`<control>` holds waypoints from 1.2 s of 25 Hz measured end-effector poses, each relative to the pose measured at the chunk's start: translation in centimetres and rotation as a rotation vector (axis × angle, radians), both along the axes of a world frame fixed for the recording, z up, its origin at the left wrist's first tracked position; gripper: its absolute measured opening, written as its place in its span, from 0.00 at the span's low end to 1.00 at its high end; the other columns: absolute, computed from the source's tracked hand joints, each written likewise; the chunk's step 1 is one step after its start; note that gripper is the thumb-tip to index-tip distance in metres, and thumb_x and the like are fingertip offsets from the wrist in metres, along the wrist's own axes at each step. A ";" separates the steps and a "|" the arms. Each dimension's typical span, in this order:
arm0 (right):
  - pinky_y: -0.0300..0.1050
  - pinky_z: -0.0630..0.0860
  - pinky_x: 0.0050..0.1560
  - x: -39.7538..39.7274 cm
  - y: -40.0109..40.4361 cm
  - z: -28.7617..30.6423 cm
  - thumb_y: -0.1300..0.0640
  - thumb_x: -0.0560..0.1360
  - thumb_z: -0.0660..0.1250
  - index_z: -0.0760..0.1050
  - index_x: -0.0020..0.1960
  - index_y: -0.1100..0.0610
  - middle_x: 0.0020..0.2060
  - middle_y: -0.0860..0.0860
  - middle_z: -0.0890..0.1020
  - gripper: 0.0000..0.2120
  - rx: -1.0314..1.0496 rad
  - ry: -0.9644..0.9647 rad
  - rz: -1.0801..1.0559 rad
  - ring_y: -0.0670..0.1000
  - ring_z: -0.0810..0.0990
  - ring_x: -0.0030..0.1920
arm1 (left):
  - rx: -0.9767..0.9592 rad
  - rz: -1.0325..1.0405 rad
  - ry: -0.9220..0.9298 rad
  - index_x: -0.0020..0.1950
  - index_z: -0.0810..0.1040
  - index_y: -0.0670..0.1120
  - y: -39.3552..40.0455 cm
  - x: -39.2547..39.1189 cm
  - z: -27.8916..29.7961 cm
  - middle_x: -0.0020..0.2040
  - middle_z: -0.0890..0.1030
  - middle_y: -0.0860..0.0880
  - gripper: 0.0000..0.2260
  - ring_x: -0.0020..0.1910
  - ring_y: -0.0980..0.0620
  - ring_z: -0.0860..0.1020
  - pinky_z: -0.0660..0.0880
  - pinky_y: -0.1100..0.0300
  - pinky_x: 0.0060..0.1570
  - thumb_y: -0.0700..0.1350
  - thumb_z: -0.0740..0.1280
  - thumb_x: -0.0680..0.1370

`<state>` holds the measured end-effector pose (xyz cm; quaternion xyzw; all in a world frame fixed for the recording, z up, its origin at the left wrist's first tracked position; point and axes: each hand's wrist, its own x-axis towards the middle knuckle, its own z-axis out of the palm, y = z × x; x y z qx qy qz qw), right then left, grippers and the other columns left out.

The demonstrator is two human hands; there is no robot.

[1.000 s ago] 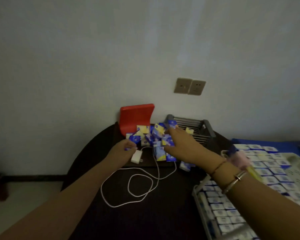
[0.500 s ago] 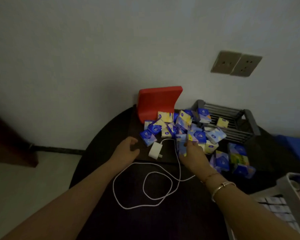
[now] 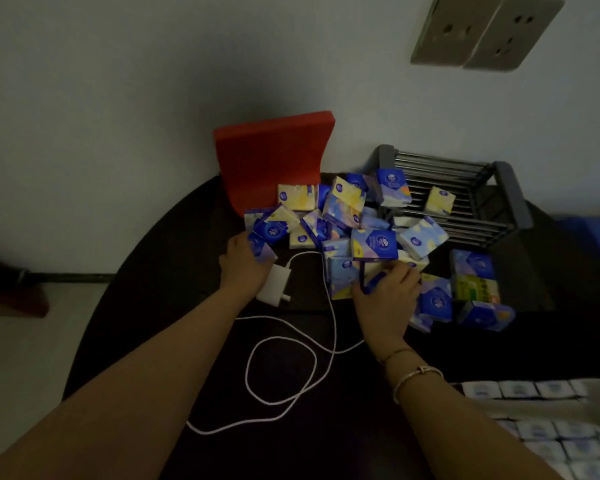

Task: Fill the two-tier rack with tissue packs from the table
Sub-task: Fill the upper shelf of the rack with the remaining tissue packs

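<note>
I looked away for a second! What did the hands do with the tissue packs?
The right hand came back from the far packs near the rack and now grips a pack at the pile's near edge. The left hand still holds a blue pack beside the white charger. The red holder stayed put.

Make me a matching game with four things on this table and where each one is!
Things:
1. red stand
2. white charger plug
3. pale yellow tissue pack
4. wall sockets

Places:
A. lying on the bars of the dark rack
B. high on the wall, top right
C. upright against the wall, behind the pile of packs
D. on the table beside the left hand

Pairs: 1-C, 2-D, 3-A, 4-B
</note>
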<state>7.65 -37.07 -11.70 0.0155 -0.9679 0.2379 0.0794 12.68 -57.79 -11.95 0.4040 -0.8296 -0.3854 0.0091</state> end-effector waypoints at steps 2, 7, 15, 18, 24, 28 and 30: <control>0.56 0.69 0.54 0.0 0.4 -0.6 0.53 0.64 0.76 0.68 0.57 0.65 0.56 0.63 0.72 0.29 -0.059 0.005 -0.040 0.64 0.71 0.56 | 0.000 0.053 -0.046 0.71 0.64 0.45 0.0 -0.7 -0.1 0.70 0.63 0.42 0.32 0.67 0.39 0.66 0.65 0.48 0.63 0.50 0.72 0.71; 0.58 0.73 0.54 -0.2 1.0 -1.1 0.57 0.66 0.74 0.66 0.60 0.63 0.54 0.61 0.75 0.28 -0.241 -0.044 -0.035 0.63 0.73 0.57 | 0.103 0.236 -0.172 0.69 0.66 0.43 0.1 -0.5 1.5 0.70 0.57 0.41 0.31 0.67 0.38 0.61 0.67 0.49 0.60 0.46 0.75 0.70; 0.37 0.74 0.56 2.8 0.7 3.0 0.59 0.69 0.73 0.64 0.57 0.55 0.50 0.45 0.71 0.22 -0.653 -0.052 0.255 0.47 0.74 0.54 | 0.214 0.029 0.346 0.54 0.72 0.48 1.6 3.1 5.3 0.52 0.74 0.52 0.10 0.50 0.56 0.74 0.70 0.68 0.41 0.38 0.67 0.76; 0.32 0.74 0.53 4.4 -0.8 4.4 0.56 0.70 0.73 0.66 0.58 0.51 0.52 0.42 0.74 0.21 -0.659 -0.131 0.451 0.41 0.75 0.53 | 0.352 -0.067 0.392 0.55 0.74 0.48 4.1 3.3 6.3 0.54 0.77 0.49 0.07 0.53 0.51 0.77 0.77 0.58 0.48 0.40 0.65 0.78; 0.46 0.77 0.54 4.7 -1.4 4.2 0.52 0.70 0.72 0.68 0.59 0.51 0.55 0.46 0.76 0.21 -0.592 -0.196 0.529 0.44 0.76 0.56 | 0.762 -0.004 0.320 0.65 0.71 0.47 6.6 3.4 7.7 0.61 0.76 0.48 0.17 0.55 0.51 0.78 0.78 0.58 0.47 0.49 0.66 0.77; 0.58 0.72 0.61 2.3 -0.8 4.1 0.55 0.69 0.62 0.66 0.63 0.52 0.60 0.50 0.74 0.23 -0.539 -0.156 0.507 0.51 0.73 0.62 | 0.710 0.091 0.309 0.66 0.69 0.44 5.2 3.5 7.3 0.62 0.75 0.45 0.17 0.53 0.50 0.77 0.78 0.56 0.47 0.43 0.66 0.78; 0.59 0.60 0.71 -0.6 -0.4 4.1 0.60 0.69 0.63 0.60 0.72 0.53 0.70 0.54 0.67 0.32 -0.155 -0.047 0.471 0.56 0.62 0.72 | 0.699 0.088 0.302 0.67 0.69 0.44 4.6 4.0 7.5 0.60 0.74 0.46 0.17 0.51 0.51 0.77 0.77 0.57 0.45 0.42 0.65 0.78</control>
